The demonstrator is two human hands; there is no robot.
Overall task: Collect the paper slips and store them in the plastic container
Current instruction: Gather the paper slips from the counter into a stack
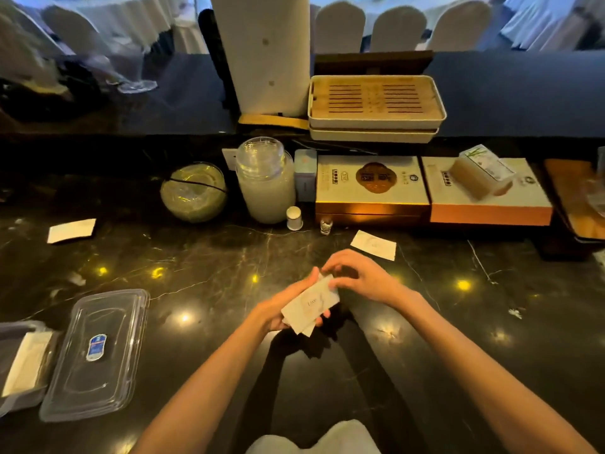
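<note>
Two hands meet over the dark marble bench, just in front of the glass jar. The left hand cups a small stack of slips from below, its fingers closed round the stack's lower edge; printed lettering shows on the top slip. The right hand pinches the stack's far upper corner with thumb and fingertips curled in, so both hands hold the same stack, lifted clear of the bench.

Another slip lies flat on the bench just beyond the right hand, near the front of the jar and to its right. A third slip lies well apart, far left of the jar.

Well to the jar's near left, at the picture's left edge, stands the container, open, with white paper already lying inside it. Its clear lid lies flat on the bench just beside it, on the side nearer the hands, a blue label at its middle.

Right of the jar, two flat boxes sit side by side against the back ledge, and a small white bottle stands at the jar's foot.
</note>
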